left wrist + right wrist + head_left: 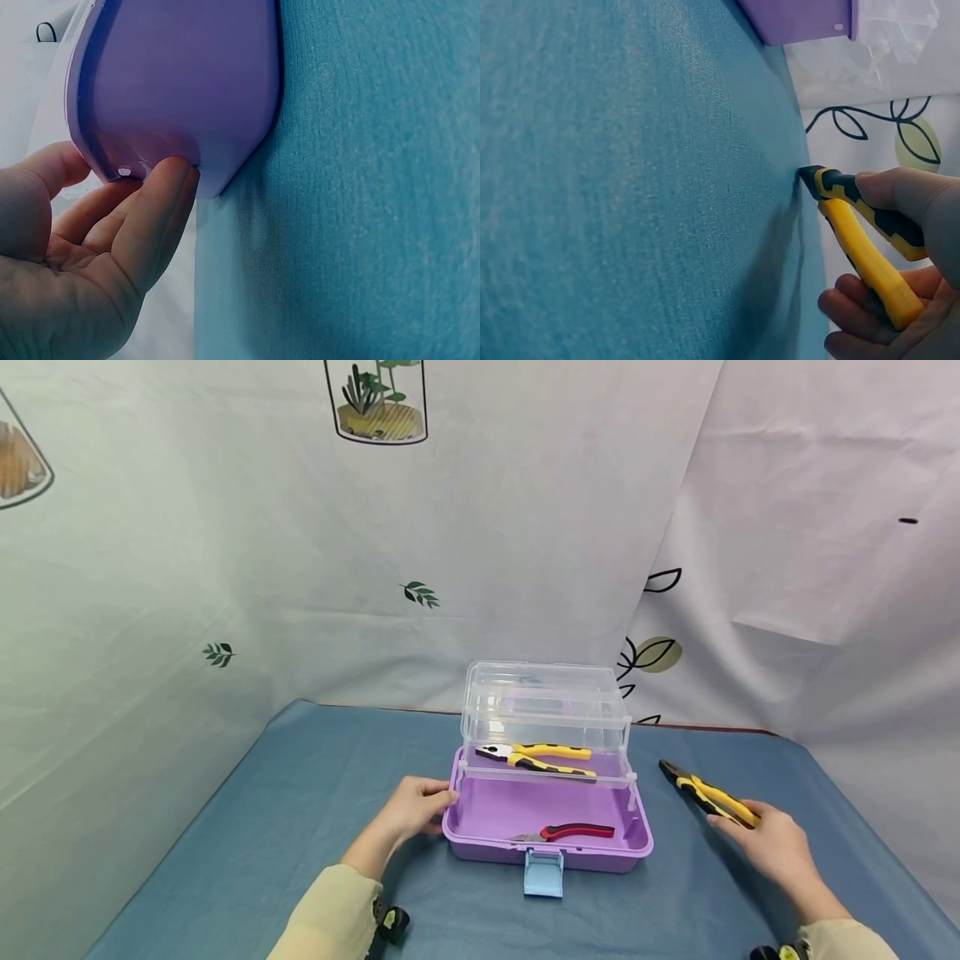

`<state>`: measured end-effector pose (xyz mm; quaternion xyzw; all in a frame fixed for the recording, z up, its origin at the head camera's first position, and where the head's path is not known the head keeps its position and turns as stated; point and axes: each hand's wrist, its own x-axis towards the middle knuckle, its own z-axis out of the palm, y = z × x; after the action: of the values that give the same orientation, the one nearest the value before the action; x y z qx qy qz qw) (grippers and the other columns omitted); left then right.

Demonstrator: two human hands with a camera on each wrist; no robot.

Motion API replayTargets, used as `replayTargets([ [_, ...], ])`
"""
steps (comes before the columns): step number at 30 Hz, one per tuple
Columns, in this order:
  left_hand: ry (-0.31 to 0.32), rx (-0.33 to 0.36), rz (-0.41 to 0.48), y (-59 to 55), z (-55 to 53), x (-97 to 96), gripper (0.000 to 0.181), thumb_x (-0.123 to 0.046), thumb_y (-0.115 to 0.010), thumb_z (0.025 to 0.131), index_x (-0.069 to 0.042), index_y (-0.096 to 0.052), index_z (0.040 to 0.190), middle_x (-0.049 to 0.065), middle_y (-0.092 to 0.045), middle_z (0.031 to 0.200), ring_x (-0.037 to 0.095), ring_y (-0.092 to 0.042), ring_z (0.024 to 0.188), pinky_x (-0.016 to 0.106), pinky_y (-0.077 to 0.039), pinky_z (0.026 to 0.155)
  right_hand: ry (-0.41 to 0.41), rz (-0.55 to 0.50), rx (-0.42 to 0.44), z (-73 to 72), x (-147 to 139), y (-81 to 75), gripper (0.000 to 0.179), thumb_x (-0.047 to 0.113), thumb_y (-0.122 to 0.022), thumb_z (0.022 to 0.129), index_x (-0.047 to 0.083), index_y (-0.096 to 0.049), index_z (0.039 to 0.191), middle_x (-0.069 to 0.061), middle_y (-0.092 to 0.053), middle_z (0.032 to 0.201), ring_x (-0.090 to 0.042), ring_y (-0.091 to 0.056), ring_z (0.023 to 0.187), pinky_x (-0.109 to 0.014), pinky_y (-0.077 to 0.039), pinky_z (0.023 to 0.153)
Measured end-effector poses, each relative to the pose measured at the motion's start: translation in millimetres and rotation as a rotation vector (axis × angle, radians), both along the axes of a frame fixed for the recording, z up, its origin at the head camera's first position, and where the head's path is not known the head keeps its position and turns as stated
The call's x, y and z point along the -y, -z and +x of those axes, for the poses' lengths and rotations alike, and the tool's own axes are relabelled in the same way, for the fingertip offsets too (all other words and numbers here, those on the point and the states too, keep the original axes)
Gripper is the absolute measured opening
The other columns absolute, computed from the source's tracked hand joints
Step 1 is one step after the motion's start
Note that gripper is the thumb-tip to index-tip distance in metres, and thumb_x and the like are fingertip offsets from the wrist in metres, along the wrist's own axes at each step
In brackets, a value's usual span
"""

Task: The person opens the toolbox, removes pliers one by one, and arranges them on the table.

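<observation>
A purple toolbox [498, 810] stands with its clear lid [547, 689] raised. My left hand [411, 808] grips its left side, thumb at the rim and fingers against the outer wall. In my right hand [776, 845] is a pair of pliers [718, 797] with yellow-and-black handles, dark jaws pointing away, to the right of the box. The right wrist view shows thumb and fingers around the spread handles [870, 262]. Similar yellow-and-black pliers [551, 750] lie in the clear upper tray. Smaller red-and-black-handled pliers [577, 831] lie on the box's floor near the front.
A light blue latch [543, 875] hangs down from the box's front. Blue cloth [315, 827] covers the table. White printed fabric [525, 527] hangs behind it and along the sides.
</observation>
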<state>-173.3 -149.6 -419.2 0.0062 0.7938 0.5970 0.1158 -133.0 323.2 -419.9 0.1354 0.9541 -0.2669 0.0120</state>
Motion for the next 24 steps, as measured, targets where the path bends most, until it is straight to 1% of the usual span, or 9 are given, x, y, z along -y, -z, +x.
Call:
replayTargets([
  [5,0.007,-0.007,-0.002,-1.3,1.9,-0.1,0.037,-0.010,-0.059,0.090,0.012,-0.058,0.120,0.027,-0.066,0.104,0.023,-0.067,0.085,0.036,-0.060,0.064,-0.028,0.016,0.053,-1.2,-0.1,-1.9,0.096,0.062,-0.063,0.079,-0.021,-0.043,0.125,-0.038,-0.053,0.112,-0.030,-0.055,0.082,-0.036,-0.048,0.061],
  [8,0.007,-0.011,-0.009,-1.2,2.4,-0.5,0.037,-0.010,-0.059,0.090,0.012,-0.058,0.120,0.027,-0.066,0.105,0.024,-0.067,0.086,0.037,-0.060,0.063,-0.047,0.015,0.088,-0.4,0.2,-1.5,0.094,0.061,-0.063,0.078,-0.021,-0.046,0.121,-0.030,-0.059,0.099,-0.024,-0.053,0.075,-0.032,-0.044,0.058],
  [11,0.005,-0.009,-0.014,-0.5,2.2,-0.5,0.037,-0.010,-0.059,0.090,0.011,-0.059,0.119,0.027,-0.067,0.104,0.023,-0.067,0.085,0.036,-0.060,0.063,-0.051,0.010,0.108,0.6,0.9,-0.7,0.093,0.061,-0.064,0.078,-0.020,-0.048,0.119,-0.021,-0.061,0.090,-0.021,-0.051,0.071,-0.028,-0.040,0.055],
  [12,0.004,-0.007,-0.014,-0.1,2.0,-0.5,0.037,-0.010,-0.059,0.089,0.011,-0.059,0.119,0.027,-0.067,0.104,0.023,-0.067,0.085,0.036,-0.060,0.063,-0.050,0.008,0.113,0.9,1.2,-0.7,0.092,0.061,-0.064,0.078,-0.020,-0.049,0.119,-0.019,-0.061,0.087,-0.020,-0.050,0.070,-0.028,-0.039,0.054],
  [16,-0.002,-0.003,-0.010,0.7,1.4,0.1,0.036,-0.010,-0.060,0.089,0.010,-0.060,0.119,0.026,-0.067,0.103,0.022,-0.067,0.084,0.036,-0.060,0.064,-0.044,0.009,0.133,0.3,2.5,-1.9,0.096,0.064,-0.064,0.076,-0.021,-0.049,0.118,-0.017,-0.061,0.085,-0.019,-0.051,0.069,-0.027,-0.039,0.054],
  [20,0.010,-0.006,0.005,-0.6,1.9,1.2,0.038,-0.010,-0.059,0.088,0.012,-0.059,0.119,0.027,-0.067,0.103,0.023,-0.067,0.085,0.035,-0.060,0.064,-0.047,0.026,0.143,-0.6,2.7,-1.9,0.098,0.066,-0.065,0.073,-0.021,-0.050,0.117,-0.016,-0.061,0.084,-0.019,-0.051,0.068,-0.027,-0.039,0.054],
  [24,0.023,-0.008,0.023,-3.0,2.9,1.4,0.039,-0.010,-0.058,0.089,0.014,-0.057,0.120,0.028,-0.066,0.103,0.022,-0.067,0.085,0.034,-0.060,0.064,-0.059,0.042,0.140,-0.5,2.9,-0.7,0.093,0.064,-0.066,0.073,-0.019,-0.053,0.114,-0.010,-0.058,0.075,-0.018,-0.049,0.065,-0.027,-0.037,0.053],
])
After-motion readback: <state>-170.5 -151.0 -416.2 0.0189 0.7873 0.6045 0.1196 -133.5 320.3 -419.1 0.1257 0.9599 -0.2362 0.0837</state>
